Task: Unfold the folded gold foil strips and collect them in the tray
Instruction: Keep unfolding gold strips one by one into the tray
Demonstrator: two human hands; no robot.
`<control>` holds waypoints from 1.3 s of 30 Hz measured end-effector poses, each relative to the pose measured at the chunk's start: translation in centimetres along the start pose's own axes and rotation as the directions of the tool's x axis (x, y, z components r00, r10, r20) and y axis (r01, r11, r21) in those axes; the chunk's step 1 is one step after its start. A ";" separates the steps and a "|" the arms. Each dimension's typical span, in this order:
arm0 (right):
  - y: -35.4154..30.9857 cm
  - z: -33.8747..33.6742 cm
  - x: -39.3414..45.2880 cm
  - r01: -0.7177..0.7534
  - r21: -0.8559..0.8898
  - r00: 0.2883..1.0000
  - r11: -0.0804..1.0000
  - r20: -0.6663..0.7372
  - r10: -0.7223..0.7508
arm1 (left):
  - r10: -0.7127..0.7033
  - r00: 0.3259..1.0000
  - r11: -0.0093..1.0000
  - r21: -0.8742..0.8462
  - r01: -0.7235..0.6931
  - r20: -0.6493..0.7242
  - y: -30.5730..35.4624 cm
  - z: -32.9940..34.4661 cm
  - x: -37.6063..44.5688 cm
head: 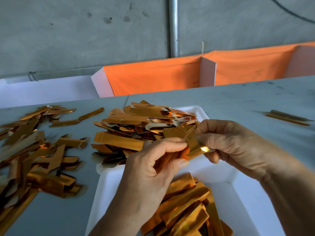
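Observation:
Both my hands hold one gold foil strip (192, 143) above the white tray (247, 198). My left hand (153, 169) pinches its lower left end between thumb and fingers. My right hand (233, 145) pinches its right part, where a bright glint shows. Inside the tray lie several gold strips (185, 210) near its front. A heap of gold strips (136, 128) covers the tray's far end. A larger scatter of folded gold strips (34, 150) lies on the grey table at the left.
A single gold strip (288, 117) lies on the table (238, 99) at the far right. Behind the table stand white dividers with orange cloth (153, 77), a concrete wall and a metal pipe (173, 26).

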State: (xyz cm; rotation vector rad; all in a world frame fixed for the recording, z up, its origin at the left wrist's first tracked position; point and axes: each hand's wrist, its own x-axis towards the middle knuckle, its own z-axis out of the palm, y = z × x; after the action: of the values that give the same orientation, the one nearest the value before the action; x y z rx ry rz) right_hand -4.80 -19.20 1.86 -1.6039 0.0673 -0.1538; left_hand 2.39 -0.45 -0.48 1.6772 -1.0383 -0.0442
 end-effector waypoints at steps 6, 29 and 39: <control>0.1 0.3 0.1 0.022 -0.047 0.998 0.999 -0.052 -0.025 | -0.018 1.000 0.999 0.032 0.019 -0.025 -0.3 0.1 0.2; -0.3 0.0 -0.3 -0.081 0.300 0.992 0.950 0.113 0.049 | 0.122 0.988 0.981 0.161 -0.106 -0.091 -0.3 -0.2 0.2; 0.1 0.4 0.1 -0.149 0.309 0.986 0.939 0.112 0.120 | 0.127 0.991 0.974 0.192 -0.117 -0.041 -0.1 -0.3 0.0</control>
State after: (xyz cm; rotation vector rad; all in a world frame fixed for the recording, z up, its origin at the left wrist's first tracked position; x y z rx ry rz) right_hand -4.68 -18.86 1.78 -1.2780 0.0771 0.0163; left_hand 2.63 -0.23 -0.46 1.7716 -1.1322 0.1836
